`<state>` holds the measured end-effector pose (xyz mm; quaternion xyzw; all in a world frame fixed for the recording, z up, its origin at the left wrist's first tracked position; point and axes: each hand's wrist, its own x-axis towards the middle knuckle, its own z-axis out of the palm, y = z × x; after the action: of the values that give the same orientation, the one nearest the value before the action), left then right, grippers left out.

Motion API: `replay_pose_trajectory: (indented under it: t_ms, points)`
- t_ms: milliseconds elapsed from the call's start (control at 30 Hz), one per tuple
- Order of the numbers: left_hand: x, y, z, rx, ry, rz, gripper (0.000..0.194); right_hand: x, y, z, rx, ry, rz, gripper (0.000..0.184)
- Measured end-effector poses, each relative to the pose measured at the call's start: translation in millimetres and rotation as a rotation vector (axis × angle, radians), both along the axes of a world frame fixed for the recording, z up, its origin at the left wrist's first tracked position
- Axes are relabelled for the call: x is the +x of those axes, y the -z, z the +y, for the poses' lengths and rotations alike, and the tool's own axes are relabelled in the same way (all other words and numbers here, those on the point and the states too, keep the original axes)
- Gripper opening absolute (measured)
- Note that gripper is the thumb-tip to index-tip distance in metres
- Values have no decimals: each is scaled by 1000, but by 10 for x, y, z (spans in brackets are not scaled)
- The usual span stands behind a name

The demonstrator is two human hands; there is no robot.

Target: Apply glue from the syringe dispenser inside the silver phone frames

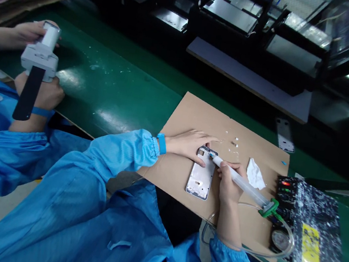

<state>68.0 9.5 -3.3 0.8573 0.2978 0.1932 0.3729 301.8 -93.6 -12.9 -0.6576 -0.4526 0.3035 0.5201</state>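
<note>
A silver phone frame [201, 176] lies flat on a sheet of brown cardboard [182, 123]. My left hand [188, 144] grips the frame's upper end, thumb on its left side and fingers at the top edge. In my right hand [230, 183] is a translucent dispensing syringe [248, 186], held slanted like a pen. Its blue tip meets or hovers just over the frame's upper right corner; I cannot tell which. A green cap [269, 208] closes the syringe's rear end, and a clear tube [289, 240] runs from it.
A paint-spattered controller box [320, 231] with a gauge stands at right. On the cardboard lie a crumpled white tissue [255, 174] and small white bits [236, 139]. Another phone plate [285, 135] is beyond. At left, a co-worker's hands [41, 91] hold a white-grey device [41, 58].
</note>
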Motion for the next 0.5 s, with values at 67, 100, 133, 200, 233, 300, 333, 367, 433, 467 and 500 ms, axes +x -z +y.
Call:
replay_pose_trajectory:
  t_ms: [67,100,133,200,233,300,333,367,433,467,500]
  points:
    - [0,-4,0,6,-2,4,98,-6,0,0,7,-3,4,49]
    - [0,-4,0,9,-3,5,99,-8,-1,1,8,-5,4,49]
    - [1,-3,1,11,-3,7,99,-8,-2,1,8,-9,3,48]
    - [2,3,2,14,-2,6,101,-7,-4,1,3,-15,1,48]
    - [3,8,3,16,-1,4,101,-5,-5,1,3,-18,-1,48]
    - [5,17,4,17,0,-2,102,2,-8,-1,5,-23,-8,47]
    - [5,20,4,18,0,-4,103,6,-9,-2,6,-26,-14,47]
    - [5,21,3,17,-2,-4,103,10,-10,-4,5,-32,-19,46]
    - [5,20,2,15,-6,-2,102,14,-11,-7,-3,-39,-25,46]
    - [4,18,1,13,-7,0,101,14,-12,-9,-6,-41,-26,45]
    - [5,16,1,11,-7,2,101,13,-12,-9,-8,-42,-26,45]
